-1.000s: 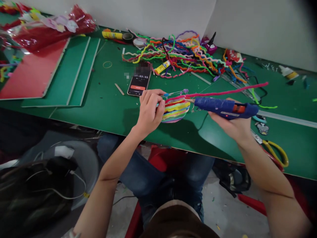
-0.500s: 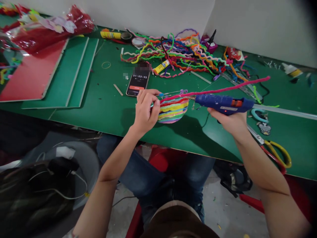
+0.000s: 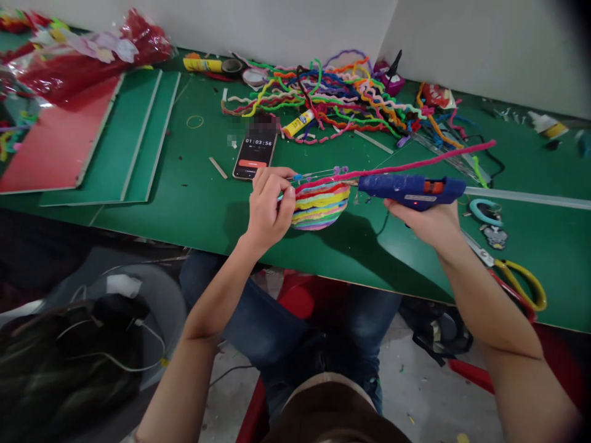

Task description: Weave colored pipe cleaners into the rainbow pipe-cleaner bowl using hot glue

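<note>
My left hand (image 3: 271,206) pinches the left edge of a rounded, striped piece made of pipe cleaners (image 3: 322,208), held up over the green table. Along its top edge runs a long pink pipe cleaner (image 3: 415,165), its free end sticking out to the right. A blue hot glue gun (image 3: 410,189) is gripped in my right hand (image 3: 431,220). Its nozzle meets the upper right edge of the striped piece, just under the pink strand. From the gun's back, a clear glue stick (image 3: 526,196) extends rightward. Thin glue strings and small beads or scraps show behind the piece.
A heap of coloured pipe cleaners (image 3: 318,92) lies along the wall. A phone (image 3: 255,147) showing a timer is behind my left hand. Scissors (image 3: 521,283) and a keychain (image 3: 494,227) lie at right. Boards (image 3: 133,141) are stacked at left, with a red wrapped bundle (image 3: 83,67).
The glue gun and the striped piece have shifted very slightly left in view, along with the whole scene. The nozzle stays at the piece's upper right edge, and both hands keep their hold.
</note>
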`<action>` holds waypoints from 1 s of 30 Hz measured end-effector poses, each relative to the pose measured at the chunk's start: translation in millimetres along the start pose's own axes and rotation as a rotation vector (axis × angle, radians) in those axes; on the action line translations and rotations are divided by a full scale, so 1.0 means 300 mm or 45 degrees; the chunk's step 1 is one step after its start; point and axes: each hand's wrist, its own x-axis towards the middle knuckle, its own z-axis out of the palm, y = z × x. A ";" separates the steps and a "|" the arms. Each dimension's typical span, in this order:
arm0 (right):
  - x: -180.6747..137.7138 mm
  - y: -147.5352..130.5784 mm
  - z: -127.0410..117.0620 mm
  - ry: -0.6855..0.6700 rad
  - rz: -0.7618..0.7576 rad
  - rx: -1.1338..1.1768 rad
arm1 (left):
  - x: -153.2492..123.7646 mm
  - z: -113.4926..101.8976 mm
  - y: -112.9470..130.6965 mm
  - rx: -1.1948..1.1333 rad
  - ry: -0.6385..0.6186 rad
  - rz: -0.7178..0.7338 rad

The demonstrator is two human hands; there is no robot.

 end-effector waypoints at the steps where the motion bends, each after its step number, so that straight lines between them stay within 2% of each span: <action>1: 0.002 -0.004 0.000 -0.015 -0.024 0.016 | 0.000 0.000 0.000 0.004 -0.005 0.002; 5: 0.005 -0.009 -0.009 -0.044 -0.169 -0.008 | -0.002 0.000 -0.003 0.021 -0.024 0.008; 9: -0.014 0.036 -0.047 0.096 -0.249 -0.158 | -0.004 0.001 -0.010 0.007 -0.008 0.000; 12: -0.023 0.130 -0.080 0.175 -0.077 -0.095 | -0.004 0.002 -0.014 -0.008 0.004 -0.011; 18: 0.038 0.360 -0.102 0.050 0.269 -0.109 | -0.003 0.003 -0.013 -0.049 0.003 -0.022; 21: 0.054 0.403 -0.120 0.003 0.279 -0.272 | -0.003 0.005 -0.014 -0.059 0.009 -0.040; 23: 0.017 0.386 -0.154 -0.021 0.109 -0.560 | -0.004 0.006 -0.014 -0.059 0.016 -0.055; 25: -0.067 0.330 -0.200 0.024 -0.115 -1.035 | -0.004 0.007 -0.014 -0.055 0.021 -0.061; 26: -0.119 0.289 -0.222 0.200 -0.148 -1.312 | -0.003 0.007 -0.014 -0.052 0.020 -0.061; 27: -0.172 0.242 -0.241 0.305 -0.149 -1.502 | -0.002 0.007 -0.014 -0.051 0.017 -0.060; 28: -0.219 0.191 -0.253 0.339 -0.150 -1.571 | -0.001 0.006 -0.014 -0.052 0.010 -0.060; 30: -0.277 0.085 -0.250 0.373 -0.221 -1.411 | 0.001 0.003 -0.013 -0.063 -0.008 -0.069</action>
